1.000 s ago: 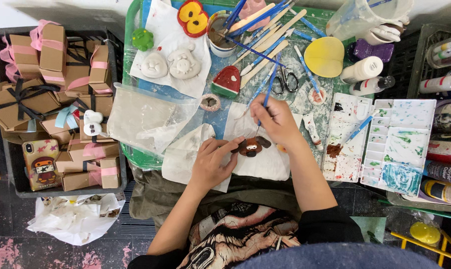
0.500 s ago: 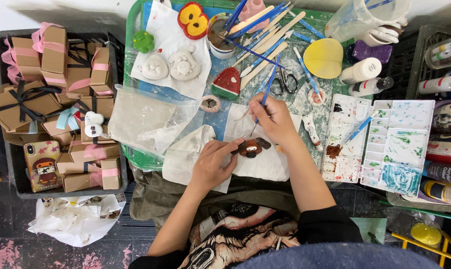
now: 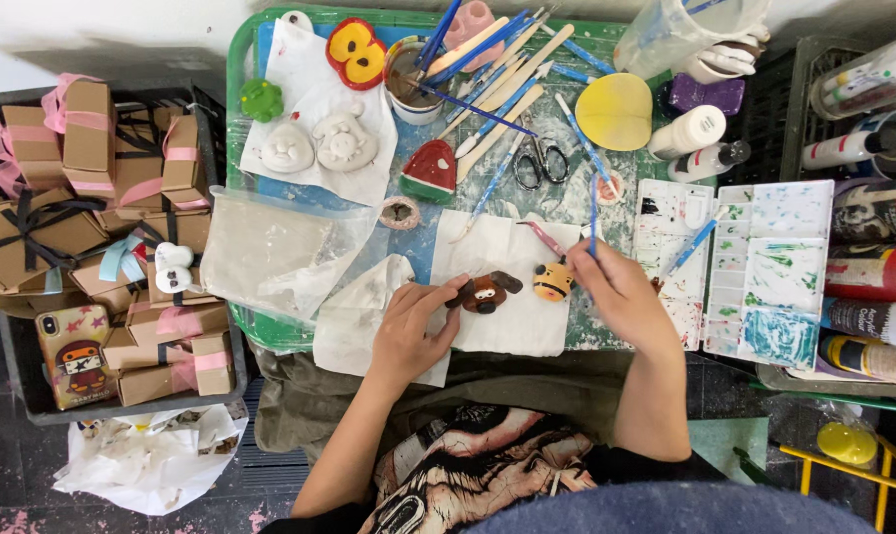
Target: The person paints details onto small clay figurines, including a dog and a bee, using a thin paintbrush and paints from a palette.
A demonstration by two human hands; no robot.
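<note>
Paint-smeared green tray table (image 3: 238, 119) fills the view, crowded with craft gear. Dark crate of brown cardboard gift boxes tied with pink ribbon (image 3: 112, 247) sits at the far left. White plastic mixing palette with green and blue stains (image 3: 774, 267) lies at the right edge. White paper towel (image 3: 512, 316) is spread before the person, near the table's front edge.

Small brown dog-shaped clay figurine (image 3: 486, 293) rests on the towel. Left hand (image 3: 408, 331) is loosely curled, fingertips pinching the figurine's left side. Just right of it, apart, sits a small yellow striped bee-shaped clay figurine (image 3: 552, 282). Right hand (image 3: 621, 297) is closed around a thin blue paintbrush (image 3: 593, 213), held upright above the bee.

Handling judgement: the dog looks light and rigid but brittle, its ears likely to snap; wet paint would smear. Best held by the body's sides, low down.

Against the frame half a second ago: the right hand has moved rightward off the dog, and the bee, hidden then, is now exposed. The left hand's hold is unchanged.
</note>
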